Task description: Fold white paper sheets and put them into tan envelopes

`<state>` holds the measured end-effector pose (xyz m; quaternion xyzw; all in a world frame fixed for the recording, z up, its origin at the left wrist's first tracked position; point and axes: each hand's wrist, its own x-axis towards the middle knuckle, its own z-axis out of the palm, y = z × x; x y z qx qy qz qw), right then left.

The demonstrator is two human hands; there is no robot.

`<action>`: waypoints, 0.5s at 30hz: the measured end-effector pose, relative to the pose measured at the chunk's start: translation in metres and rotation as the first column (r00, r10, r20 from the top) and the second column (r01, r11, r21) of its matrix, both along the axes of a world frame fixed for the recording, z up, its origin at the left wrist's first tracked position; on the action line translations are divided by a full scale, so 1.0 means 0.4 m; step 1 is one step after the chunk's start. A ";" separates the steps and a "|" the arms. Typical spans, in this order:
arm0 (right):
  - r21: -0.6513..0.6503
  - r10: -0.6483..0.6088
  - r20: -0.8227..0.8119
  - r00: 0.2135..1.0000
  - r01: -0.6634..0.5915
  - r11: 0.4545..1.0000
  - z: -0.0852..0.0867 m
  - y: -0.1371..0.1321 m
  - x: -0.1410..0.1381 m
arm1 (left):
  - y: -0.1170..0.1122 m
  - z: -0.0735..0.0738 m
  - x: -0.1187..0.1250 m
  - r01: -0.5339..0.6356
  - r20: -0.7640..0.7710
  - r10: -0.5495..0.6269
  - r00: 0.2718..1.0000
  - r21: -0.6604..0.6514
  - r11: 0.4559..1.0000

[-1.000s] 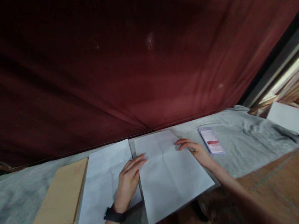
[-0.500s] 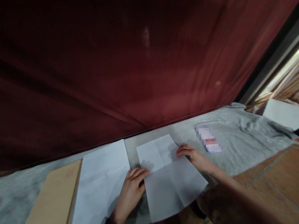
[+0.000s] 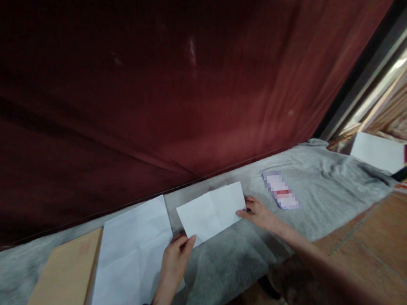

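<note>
A dark red curtain [image 3: 185,102] is hanging beyond a folded white sheet [image 3: 212,213], its top running out of frame, while a grey cloth [image 3: 221,274] is spreading beneath. Left of the folded sheet, an open white sheet [image 3: 136,239] is lying partly covered by the left hand, and farther left a brown stack [image 3: 64,274] is losing its near end to the frame. The left hand [image 3: 175,259] is pinching the folded sheet's near left corner, thumb on top; the right hand [image 3: 260,214] is gripping its right edge, thumb and fingers nearly closed. Fingertips behind the paper are staying hidden. Right of it, a phone [image 3: 281,190] is showing only a pixelated screen. Half a second earlier the folded sheet was lying opened out; now its near half is resting doubled over the far one.
</note>
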<state>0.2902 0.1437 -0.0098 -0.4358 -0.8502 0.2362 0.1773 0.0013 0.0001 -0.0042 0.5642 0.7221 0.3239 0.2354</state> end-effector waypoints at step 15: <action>0.027 -0.267 0.353 0.897 0.276 0.961 0.016 -0.031 -0.090 | 0.013 0.054 0.037 -0.263 -0.430 0.109 0.896 -0.318 0.911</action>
